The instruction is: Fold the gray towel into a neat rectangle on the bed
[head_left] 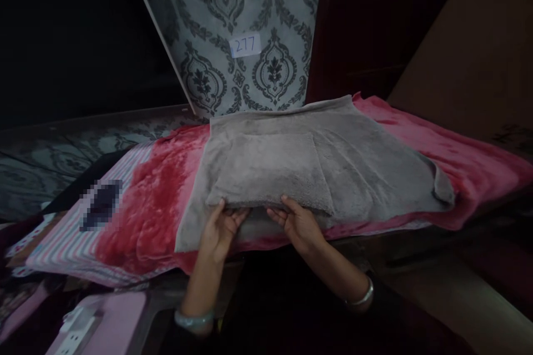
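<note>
A folded grey plush towel (266,169) lies on a larger, spread-out grey plush cloth (358,166). My left hand (220,227) pinches the towel's near edge at its left part, thumb on top and fingers underneath. Further right along that same edge, my right hand (297,224) holds it in a like way. Both hands lift the near edge slightly, while the rest of the towel lies flat. The fingertips under the towel are partly hidden. Light creases run across the spread cloth to the right of the towel.
Beneath the grey cloth is a red and pink blanket (154,199), with a striped cloth (66,244) at its left end. A dark screen (83,39) stands at the back left. A power strip (77,333) rests on a pink surface (125,316) at the lower left.
</note>
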The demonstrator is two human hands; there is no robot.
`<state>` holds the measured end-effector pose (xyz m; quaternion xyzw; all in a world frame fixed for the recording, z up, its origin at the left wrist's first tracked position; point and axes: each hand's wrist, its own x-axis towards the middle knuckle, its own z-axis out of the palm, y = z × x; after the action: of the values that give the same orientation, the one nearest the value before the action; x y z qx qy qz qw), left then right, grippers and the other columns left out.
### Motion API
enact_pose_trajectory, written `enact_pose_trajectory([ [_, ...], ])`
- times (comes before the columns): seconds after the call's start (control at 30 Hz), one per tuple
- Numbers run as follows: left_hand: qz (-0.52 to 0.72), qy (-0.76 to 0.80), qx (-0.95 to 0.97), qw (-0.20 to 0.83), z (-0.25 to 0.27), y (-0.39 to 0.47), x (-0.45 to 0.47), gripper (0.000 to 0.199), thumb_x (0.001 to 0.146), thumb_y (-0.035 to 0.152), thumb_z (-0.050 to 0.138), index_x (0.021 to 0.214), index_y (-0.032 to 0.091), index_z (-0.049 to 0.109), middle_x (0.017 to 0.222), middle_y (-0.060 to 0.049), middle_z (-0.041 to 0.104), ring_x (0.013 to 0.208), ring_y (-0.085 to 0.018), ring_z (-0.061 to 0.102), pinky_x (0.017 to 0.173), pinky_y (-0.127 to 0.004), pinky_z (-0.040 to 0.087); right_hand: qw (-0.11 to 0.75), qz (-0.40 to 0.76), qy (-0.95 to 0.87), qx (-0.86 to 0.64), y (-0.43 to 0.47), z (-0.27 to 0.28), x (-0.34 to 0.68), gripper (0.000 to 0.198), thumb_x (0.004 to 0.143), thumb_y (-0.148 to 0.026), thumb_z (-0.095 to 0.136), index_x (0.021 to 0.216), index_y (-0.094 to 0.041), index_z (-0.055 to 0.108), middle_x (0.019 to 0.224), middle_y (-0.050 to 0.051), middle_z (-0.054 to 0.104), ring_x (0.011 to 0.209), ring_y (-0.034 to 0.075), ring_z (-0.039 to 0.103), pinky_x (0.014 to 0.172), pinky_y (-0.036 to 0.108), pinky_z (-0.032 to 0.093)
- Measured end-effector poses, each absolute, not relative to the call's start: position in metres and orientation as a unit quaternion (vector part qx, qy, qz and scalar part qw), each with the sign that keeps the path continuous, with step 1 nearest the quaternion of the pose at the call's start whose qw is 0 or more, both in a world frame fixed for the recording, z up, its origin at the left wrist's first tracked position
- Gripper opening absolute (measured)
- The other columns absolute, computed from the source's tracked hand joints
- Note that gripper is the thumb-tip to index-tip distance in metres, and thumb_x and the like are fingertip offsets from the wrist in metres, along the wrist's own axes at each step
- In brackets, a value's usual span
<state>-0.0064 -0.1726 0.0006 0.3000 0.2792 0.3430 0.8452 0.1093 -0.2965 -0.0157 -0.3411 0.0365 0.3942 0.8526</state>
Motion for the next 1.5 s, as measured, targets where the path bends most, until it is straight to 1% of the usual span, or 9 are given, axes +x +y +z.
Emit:
enact_pose_trajectory([
  [0.1,0.312,0.286,0.243,0.873,0.000,-0.193,0.008,0.031,0.086,0.024,0.067,0.117,0.019,0.066,0.106,-0.013,0.076,0.094,-0.028,0.075,0.092,-0.049,0.060,0.856,0.393,0.043,-0.332,-0.293,-0.013,0.105,0.029,0.061,-0.021,0.090,0.081,-0.015,0.070,0.092,0.008,0.075,0.082,0.026,0.074,0.077,0.041,0.065],
  [0.3,0.343,0.295,0.214,0.866,0.007,-0.201,0.035,0.036,0.084,0.009,0.063,0.119,0.017,0.066,0.108,-0.010,0.077,0.094,-0.023,0.075,0.091,-0.036,0.060,0.859,0.390,0.035,-0.329,-0.291,-0.024,0.101,0.034,0.058,-0.024,0.093,0.083,-0.015,0.072,0.094,0.008,0.077,0.083,0.026,0.074,0.076,0.041,0.065],
  [0.47,0.386,0.313,0.211,0.842,0.006,-0.200,0.040,0.044,0.084,0.003,0.060,0.122,0.024,0.065,0.104,-0.003,0.078,0.095,-0.020,0.075,0.089,-0.032,0.062,0.853,0.401,0.002,-0.334,-0.297,-0.035,0.105,0.043,0.056,-0.034,0.096,0.086,-0.014,0.072,0.098,0.011,0.077,0.090,0.030,0.074,0.083,0.045,0.063],
  [0.67,0.414,0.322,0.231,0.820,0.003,-0.192,0.037,0.051,0.082,0.000,0.057,0.125,0.028,0.064,0.108,-0.002,0.077,0.098,-0.021,0.075,0.089,-0.036,0.063,0.892,0.342,0.031,-0.294,-0.312,-0.042,0.116,0.043,0.065,-0.038,0.091,0.101,-0.028,0.072,0.111,0.001,0.077,0.107,0.027,0.070,0.088,0.045,0.061],
  [0.87,0.349,0.346,0.207,0.846,0.010,-0.162,0.032,0.049,0.082,0.002,0.058,0.126,0.025,0.062,0.100,-0.004,0.077,0.075,-0.020,0.075,0.080,-0.046,0.065,0.875,0.346,-0.005,-0.337,-0.307,-0.036,0.127,0.041,0.056,-0.031,0.093,0.090,-0.023,0.072,0.099,0.005,0.078,0.104,0.031,0.071,0.084,0.047,0.062],
  [1.07,0.403,0.310,0.300,0.807,0.065,-0.167,0.039,0.055,0.078,-0.002,0.061,0.122,0.030,0.063,0.105,-0.001,0.075,0.082,-0.019,0.074,0.078,-0.034,0.065,0.880,0.272,-0.074,-0.382,-0.315,0.017,0.150,0.033,0.060,-0.030,0.088,0.087,-0.021,0.071,0.091,0.004,0.077,0.104,0.030,0.070,0.086,0.044,0.062],
  [1.23,0.440,0.193,0.391,0.785,0.135,-0.183,0.035,0.033,0.079,0.010,0.064,0.111,0.022,0.067,0.109,-0.006,0.075,0.114,-0.029,0.068,0.090,-0.041,0.063,0.871,0.231,-0.193,-0.389,-0.341,0.096,0.160,0.029,0.069,-0.032,0.082,0.093,-0.020,0.071,0.106,0.005,0.076,0.111,0.031,0.068,0.090,0.045,0.061],
  [1.37,0.427,0.133,0.433,0.783,0.174,-0.182,0.043,0.013,0.084,0.015,0.061,0.096,0.016,0.065,0.103,-0.009,0.073,0.114,-0.031,0.067,0.092,-0.046,0.062,0.848,0.213,-0.289,-0.390,-0.337,0.139,0.179,0.022,0.084,-0.030,0.067,0.103,-0.020,0.069,0.118,0.007,0.073,0.120,0.029,0.064,0.098,0.048,0.057],
  [1.5,0.412,0.143,0.442,0.784,0.201,-0.161,0.071,0.017,0.085,0.006,0.051,0.096,0.014,0.061,0.103,-0.011,0.071,0.115,-0.028,0.066,0.097,-0.047,0.060,0.846,0.239,-0.260,-0.399,-0.305,0.169,0.207,0.022,0.088,-0.015,0.058,0.109,-0.018,0.064,0.119,0.009,0.071,0.116,0.025,0.064,0.099,0.048,0.056],
])
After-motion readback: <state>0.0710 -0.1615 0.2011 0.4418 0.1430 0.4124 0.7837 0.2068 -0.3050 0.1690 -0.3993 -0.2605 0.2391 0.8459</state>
